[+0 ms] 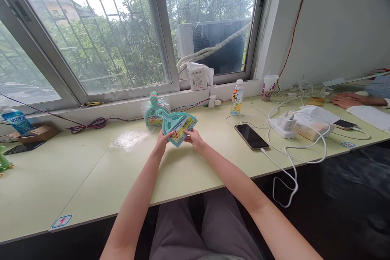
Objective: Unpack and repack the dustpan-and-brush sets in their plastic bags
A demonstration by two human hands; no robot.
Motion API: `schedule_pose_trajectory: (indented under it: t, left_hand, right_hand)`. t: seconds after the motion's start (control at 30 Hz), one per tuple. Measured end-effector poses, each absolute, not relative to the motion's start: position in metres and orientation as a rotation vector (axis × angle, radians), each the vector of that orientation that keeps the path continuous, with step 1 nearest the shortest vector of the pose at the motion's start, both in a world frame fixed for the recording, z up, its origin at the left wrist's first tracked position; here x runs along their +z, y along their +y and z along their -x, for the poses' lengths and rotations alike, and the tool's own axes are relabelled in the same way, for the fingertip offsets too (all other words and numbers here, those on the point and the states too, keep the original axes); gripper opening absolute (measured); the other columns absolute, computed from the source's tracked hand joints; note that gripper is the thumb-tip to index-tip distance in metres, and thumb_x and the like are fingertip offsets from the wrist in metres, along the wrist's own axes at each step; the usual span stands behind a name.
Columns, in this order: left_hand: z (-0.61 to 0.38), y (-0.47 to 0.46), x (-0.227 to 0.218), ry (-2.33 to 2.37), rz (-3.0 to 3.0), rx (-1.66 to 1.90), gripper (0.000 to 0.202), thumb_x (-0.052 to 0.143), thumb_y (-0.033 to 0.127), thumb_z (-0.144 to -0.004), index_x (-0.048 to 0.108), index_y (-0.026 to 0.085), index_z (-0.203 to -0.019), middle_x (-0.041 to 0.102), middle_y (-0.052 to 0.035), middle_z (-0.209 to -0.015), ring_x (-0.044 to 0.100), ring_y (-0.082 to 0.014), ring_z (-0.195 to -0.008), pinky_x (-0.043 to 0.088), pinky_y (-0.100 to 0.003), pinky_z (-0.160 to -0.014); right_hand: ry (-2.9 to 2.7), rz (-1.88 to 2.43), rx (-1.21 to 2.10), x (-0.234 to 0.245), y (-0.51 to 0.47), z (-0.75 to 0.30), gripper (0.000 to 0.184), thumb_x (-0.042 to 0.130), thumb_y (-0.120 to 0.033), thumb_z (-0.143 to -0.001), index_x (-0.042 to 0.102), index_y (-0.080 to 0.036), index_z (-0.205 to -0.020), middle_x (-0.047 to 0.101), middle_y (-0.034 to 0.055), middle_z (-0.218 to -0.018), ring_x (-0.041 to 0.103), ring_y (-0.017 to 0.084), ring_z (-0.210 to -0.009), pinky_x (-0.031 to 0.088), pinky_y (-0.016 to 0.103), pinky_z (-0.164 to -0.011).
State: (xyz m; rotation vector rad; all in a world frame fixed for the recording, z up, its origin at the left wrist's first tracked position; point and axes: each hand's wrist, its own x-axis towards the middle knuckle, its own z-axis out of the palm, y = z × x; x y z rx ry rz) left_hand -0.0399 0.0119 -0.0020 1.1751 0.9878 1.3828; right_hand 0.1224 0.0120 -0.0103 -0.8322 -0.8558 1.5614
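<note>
I hold a teal mini dustpan [179, 125] just above the table, tilted, its looped handle pointing up and to the left. A yellow and blue printed label covers much of its front. My left hand [163, 139] grips its lower left edge, and my right hand [195, 138] is closed round its lower right side; the fingers behind it are partly hidden. Behind it, against the wall below the window, stand more teal and pink mini dustpans [153, 111] in clear wrapping. A clear plastic bag [130, 139] lies flat to the left of my left hand.
Right of my hands lie a phone [251, 136], a white charging cable [295, 170] and a power strip [282, 128]. A juice bottle [237, 98] and a cup [269, 87] stand behind. Another person's hands [350, 98] rest at far right. A blue bottle [18, 122] is far left.
</note>
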Motion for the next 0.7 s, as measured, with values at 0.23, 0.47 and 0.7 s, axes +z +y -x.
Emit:
schedule_pose_trajectory:
  t: [0.23, 0.47, 0.7]
  left_hand:
    - [0.097, 0.025, -0.007, 1.626, -1.315, 1.778, 0.055, 0.065, 0.027, -0.077, 0.045, 0.023, -0.127, 0.046, -0.0141, -0.140, 0.040, -0.0271, -0.133, 0.039, -0.045, -0.104]
    - [0.142, 0.020, -0.018, 1.962, -1.590, 1.385, 0.032, 0.058, 0.001, -0.062, 0.071, 0.023, -0.081, 0.068, -0.0126, -0.093, 0.047, -0.0362, -0.126, 0.025, -0.053, -0.110]
    - [0.104, 0.014, 0.003, 1.570, -1.865, 1.435, 0.036, 0.051, -0.003, -0.061, 0.071, 0.028, -0.062, 0.066, -0.0058, -0.070, 0.060, -0.0292, -0.102, 0.023, -0.045, -0.114]
  right_hand:
    - [-0.782, 0.920, 1.526, -0.014, 0.016, -0.133, 0.010, 0.060, -0.012, -0.084, 0.058, -0.015, -0.093, 0.072, 0.0060, -0.089, 0.070, 0.015, -0.070, 0.060, 0.032, -0.072]
    - [-0.768, 0.957, 1.507, -0.011, 0.013, -0.136, 0.008, 0.060, -0.012, -0.084, 0.057, -0.015, -0.091, 0.072, 0.0055, -0.086, 0.069, 0.015, -0.069, 0.059, 0.029, -0.068]
    - [-0.737, 0.958, 1.488, -0.008, 0.014, -0.138, 0.009, 0.061, -0.012, -0.083, 0.057, -0.016, -0.091, 0.071, 0.0053, -0.087, 0.068, 0.014, -0.068, 0.059, 0.030, -0.071]
